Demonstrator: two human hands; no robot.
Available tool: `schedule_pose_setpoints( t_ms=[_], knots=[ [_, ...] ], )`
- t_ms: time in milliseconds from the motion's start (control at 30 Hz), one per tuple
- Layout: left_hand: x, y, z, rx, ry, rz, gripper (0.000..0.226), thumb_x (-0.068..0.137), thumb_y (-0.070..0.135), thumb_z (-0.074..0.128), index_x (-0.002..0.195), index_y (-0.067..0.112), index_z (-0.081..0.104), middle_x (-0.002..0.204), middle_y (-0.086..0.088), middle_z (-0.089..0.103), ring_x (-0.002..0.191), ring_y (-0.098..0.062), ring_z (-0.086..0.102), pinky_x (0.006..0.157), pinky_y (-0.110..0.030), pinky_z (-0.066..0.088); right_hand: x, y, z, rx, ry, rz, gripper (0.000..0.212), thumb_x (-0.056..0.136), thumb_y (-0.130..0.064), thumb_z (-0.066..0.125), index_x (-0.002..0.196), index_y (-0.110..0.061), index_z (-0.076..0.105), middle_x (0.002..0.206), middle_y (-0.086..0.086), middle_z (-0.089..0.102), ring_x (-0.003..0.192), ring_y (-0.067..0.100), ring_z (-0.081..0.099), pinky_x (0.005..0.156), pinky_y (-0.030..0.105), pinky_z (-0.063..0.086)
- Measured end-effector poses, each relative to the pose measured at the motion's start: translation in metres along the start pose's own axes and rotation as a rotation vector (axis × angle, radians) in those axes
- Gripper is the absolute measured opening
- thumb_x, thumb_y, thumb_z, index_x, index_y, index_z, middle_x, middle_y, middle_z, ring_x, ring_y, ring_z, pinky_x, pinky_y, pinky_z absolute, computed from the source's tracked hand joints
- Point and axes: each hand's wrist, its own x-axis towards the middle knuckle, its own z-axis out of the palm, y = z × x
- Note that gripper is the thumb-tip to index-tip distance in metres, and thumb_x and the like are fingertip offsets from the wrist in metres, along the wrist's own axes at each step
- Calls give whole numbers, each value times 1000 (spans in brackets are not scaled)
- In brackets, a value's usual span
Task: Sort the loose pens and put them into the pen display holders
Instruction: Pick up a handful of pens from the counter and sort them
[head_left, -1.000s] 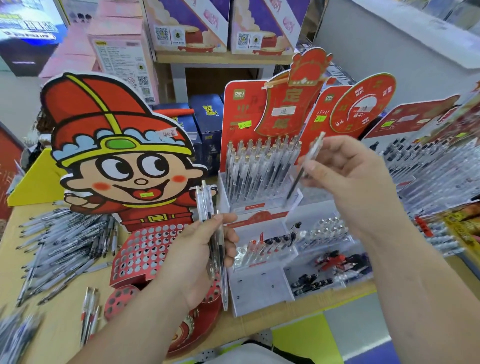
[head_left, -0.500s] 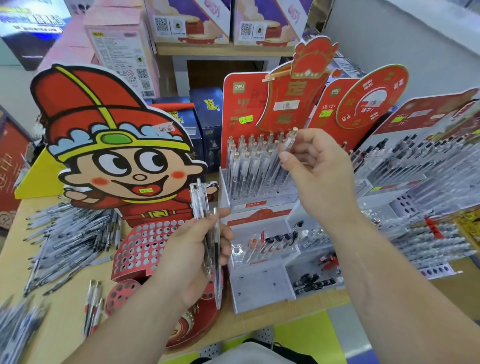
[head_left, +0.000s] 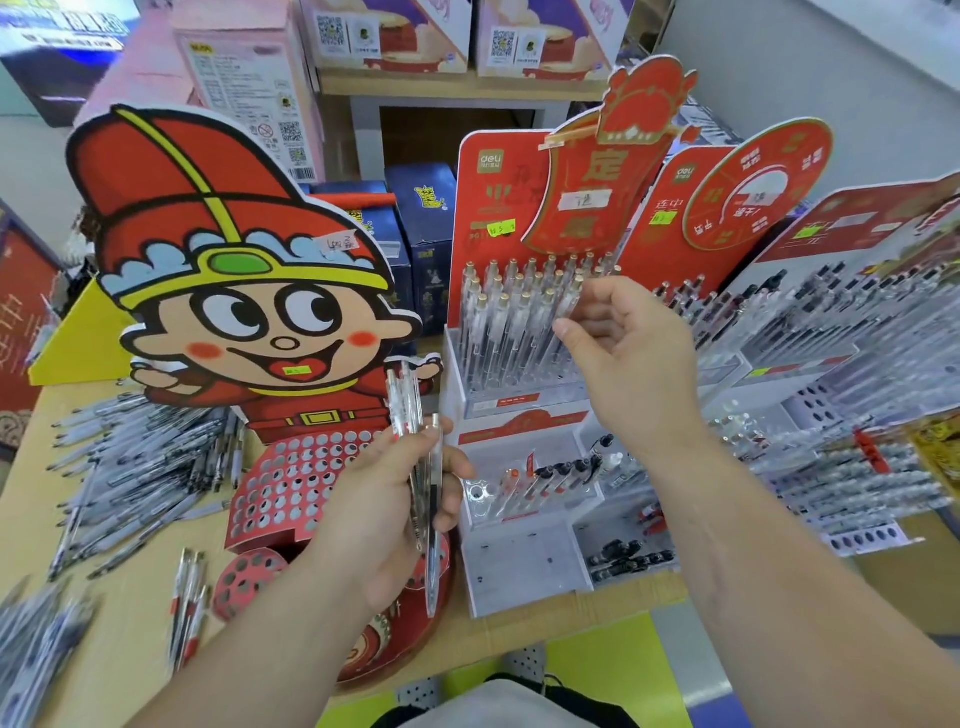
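Observation:
My left hand (head_left: 379, 514) grips a small bundle of clear pens (head_left: 410, 415), upright, in front of the red perforated holder (head_left: 291, 483). My right hand (head_left: 639, 358) pinches one clear pen (head_left: 579, 293) between thumb and fingers. That pen stands slanted at the right end of the rows of gold-tipped clear pens in the clear display holder (head_left: 514, 332). Its lower end is among those pens and hidden. Below that, the white holder's lower tier (head_left: 540, 483) has a few red- and black-capped pens.
A pile of loose pens (head_left: 140, 467) lies on the table at the left, with a few red pens (head_left: 187, 603) nearer me. A big cartoon cardboard figure (head_left: 234, 291) stands behind my left hand. More pen displays (head_left: 841, 343) fill the right; boxes stand behind.
My right hand has carried its pen left and down to the right end of the gold-tipped rows. My left hand has kept its bundle in about the same place.

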Motion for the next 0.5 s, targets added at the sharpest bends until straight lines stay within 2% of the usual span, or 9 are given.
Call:
schedule_pose_setpoints(
  t_ms=[133,267,500],
  knots=[
    [-3,-1,0,-11,3,-18,28,103,20,52,125,5,58,79,-16,64,52,-20,49,42,-27,40,-3,1,5,-51,-10,20,24,91,-12,72,106,-27,61,88,-21,62,84,-7,62,75,7,49],
    [-5,0,1,-21,4,-21,25,102,20,53,123,6,60,78,-15,63,52,-20,49,42,-27,40,-3,4,9,-82,-3,47,20,91,-11,72,108,-18,65,87,-18,63,83,-4,61,73,7,49],
    [-6,2,1,-6,-4,21,15,103,17,49,112,6,53,80,-19,64,48,-20,46,41,-26,37,-4,1,11,-148,39,31,18,90,-8,72,108,-11,70,83,-22,60,79,-15,58,72,1,44]
  ],
)
